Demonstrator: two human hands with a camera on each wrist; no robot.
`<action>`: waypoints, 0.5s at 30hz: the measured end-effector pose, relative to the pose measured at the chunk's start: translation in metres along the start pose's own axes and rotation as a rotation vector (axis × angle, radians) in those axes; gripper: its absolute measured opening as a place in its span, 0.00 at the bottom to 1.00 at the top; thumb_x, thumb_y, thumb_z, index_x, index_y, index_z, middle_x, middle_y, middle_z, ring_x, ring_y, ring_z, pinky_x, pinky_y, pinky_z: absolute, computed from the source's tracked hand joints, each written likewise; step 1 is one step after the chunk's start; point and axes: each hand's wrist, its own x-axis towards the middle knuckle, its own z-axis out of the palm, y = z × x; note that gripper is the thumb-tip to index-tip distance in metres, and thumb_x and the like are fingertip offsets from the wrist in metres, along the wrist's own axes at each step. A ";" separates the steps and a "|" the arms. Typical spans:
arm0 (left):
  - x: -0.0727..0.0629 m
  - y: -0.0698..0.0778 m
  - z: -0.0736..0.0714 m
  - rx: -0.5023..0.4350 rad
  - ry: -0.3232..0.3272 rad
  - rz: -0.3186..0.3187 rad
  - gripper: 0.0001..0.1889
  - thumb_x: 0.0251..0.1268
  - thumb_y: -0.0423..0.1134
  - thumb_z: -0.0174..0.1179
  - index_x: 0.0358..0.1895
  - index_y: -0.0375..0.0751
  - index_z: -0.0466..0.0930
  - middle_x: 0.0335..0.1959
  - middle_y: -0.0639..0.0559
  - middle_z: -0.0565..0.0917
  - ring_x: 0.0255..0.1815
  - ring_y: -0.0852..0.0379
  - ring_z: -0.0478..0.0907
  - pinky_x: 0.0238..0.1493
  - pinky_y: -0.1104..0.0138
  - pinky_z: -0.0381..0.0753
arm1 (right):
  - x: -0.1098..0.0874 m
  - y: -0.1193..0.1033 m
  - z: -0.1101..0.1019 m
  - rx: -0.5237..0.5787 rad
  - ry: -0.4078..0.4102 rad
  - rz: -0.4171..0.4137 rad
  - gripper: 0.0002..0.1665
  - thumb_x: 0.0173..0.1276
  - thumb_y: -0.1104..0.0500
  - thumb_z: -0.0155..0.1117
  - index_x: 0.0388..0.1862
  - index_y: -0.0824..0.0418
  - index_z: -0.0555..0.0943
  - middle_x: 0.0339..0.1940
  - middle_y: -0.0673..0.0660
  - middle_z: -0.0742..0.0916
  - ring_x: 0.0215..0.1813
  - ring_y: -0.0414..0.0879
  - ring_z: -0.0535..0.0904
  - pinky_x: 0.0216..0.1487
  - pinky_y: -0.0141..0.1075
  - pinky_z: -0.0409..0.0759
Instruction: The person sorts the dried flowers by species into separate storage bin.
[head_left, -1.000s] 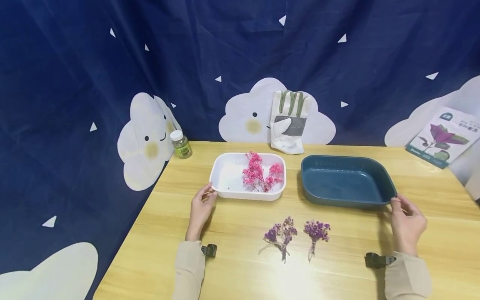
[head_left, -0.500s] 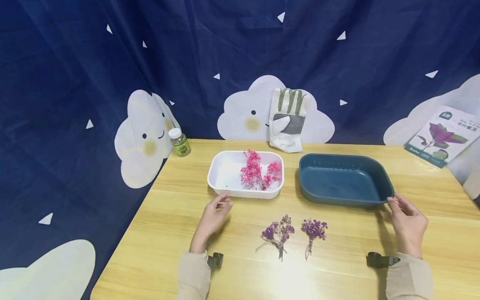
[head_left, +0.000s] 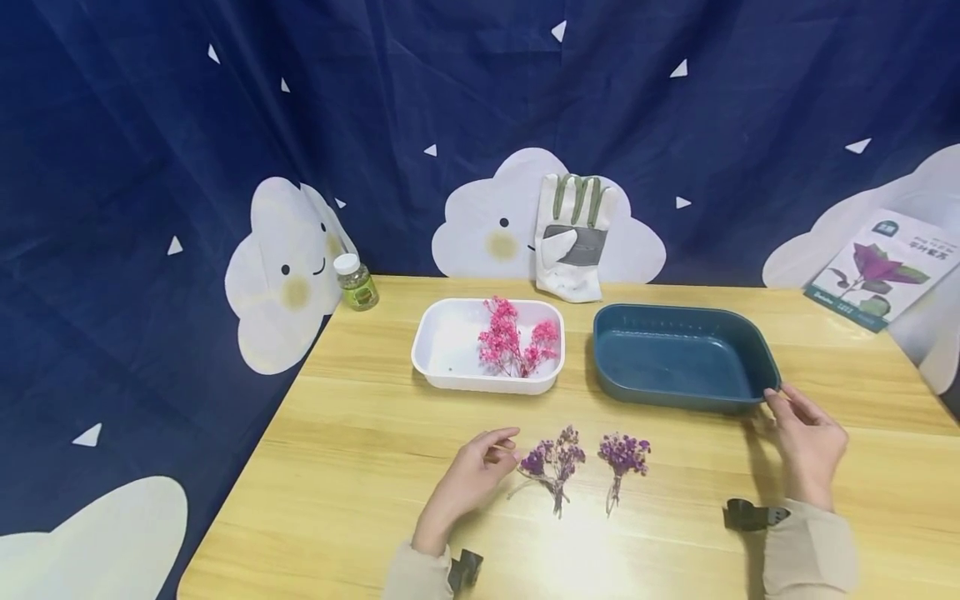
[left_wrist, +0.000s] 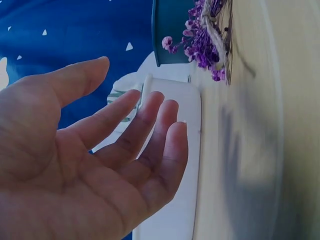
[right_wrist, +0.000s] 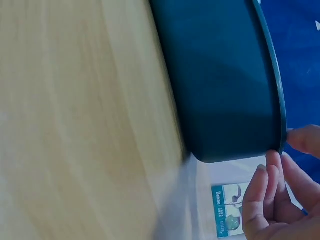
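My left hand (head_left: 472, 477) hangs over the table, just left of a tied bunch of dried purple flowers (head_left: 555, 467). In the left wrist view its fingers (left_wrist: 150, 125) are loosely bent with nothing between them, and the flower bunch (left_wrist: 202, 37) lies beyond. A second, smaller purple bunch (head_left: 624, 458) lies to the right of the first. My right hand (head_left: 810, 442) pinches the near right corner of a dark teal tray (head_left: 686, 398); the right wrist view shows thumb and fingertips at the rim (right_wrist: 280, 95). Pink dried flowers (head_left: 504, 337) lie in a white tray (head_left: 442, 354).
A small lidded jar (head_left: 356, 283) stands at the table's back left corner. A work glove (head_left: 573, 242) leans on the dark blue curtain (head_left: 420, 75) behind the trays. A booklet with a purple plant (head_left: 881, 267) leans at the back right.
My left hand has left the near left corner of the white tray and moved right and nearer, to beside the purple flowers. My right hand stays at the teal tray's corner.
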 end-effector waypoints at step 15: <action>-0.007 0.012 0.019 -0.009 -0.046 -0.007 0.22 0.69 0.42 0.58 0.62 0.35 0.75 0.52 0.42 0.81 0.51 0.48 0.80 0.55 0.60 0.83 | -0.003 0.001 0.008 0.107 0.013 -0.036 0.16 0.57 0.70 0.68 0.26 0.47 0.84 0.13 0.41 0.84 0.15 0.33 0.81 0.21 0.20 0.80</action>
